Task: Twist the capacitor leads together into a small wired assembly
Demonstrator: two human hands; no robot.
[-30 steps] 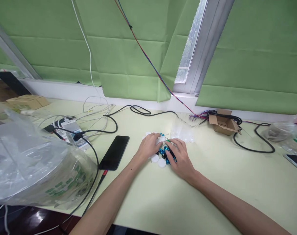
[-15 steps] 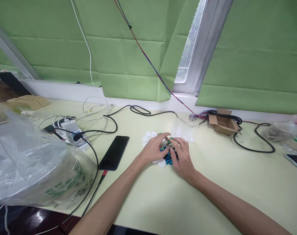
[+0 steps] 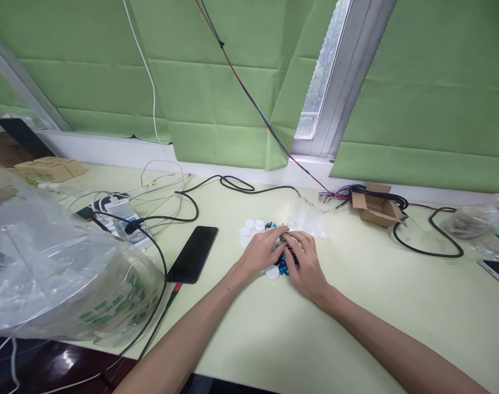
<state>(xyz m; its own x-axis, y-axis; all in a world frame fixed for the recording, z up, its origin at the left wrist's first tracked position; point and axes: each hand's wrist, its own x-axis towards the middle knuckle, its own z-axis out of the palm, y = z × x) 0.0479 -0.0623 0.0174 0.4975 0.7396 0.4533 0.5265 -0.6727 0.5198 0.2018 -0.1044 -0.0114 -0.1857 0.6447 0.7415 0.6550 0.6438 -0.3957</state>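
Note:
A small pile of shiny blue, green and silvery bead-like pieces (image 3: 282, 268) lies on the pale table, partly hidden under my hands. My left hand (image 3: 261, 249) curves over the pile's left side, thumb and index finger apart. From the right, my right hand (image 3: 304, 257) bends its fingers over the same pieces, with a gap between thumb and index finger. Both sets of fingertips nearly meet over a green piece. Several round white discs (image 3: 245, 232) lie left of the pile, and a white disc (image 3: 273, 272) sits in front. Behind is a clear plastic bag (image 3: 307, 216).
A black phone (image 3: 194, 254) lies left of my forearm, with a cable by it. A large plastic-wrapped bundle (image 3: 109, 290) fills the left side. An open cardboard box (image 3: 376, 210) and black cables (image 3: 434, 251) are at the back right. Another phone (image 3: 498, 271) lies far right.
My left hand has shifted slightly, and more blue pieces show behind its fingers. My right hand stays nearly in place over the pile. The view has moved a little.

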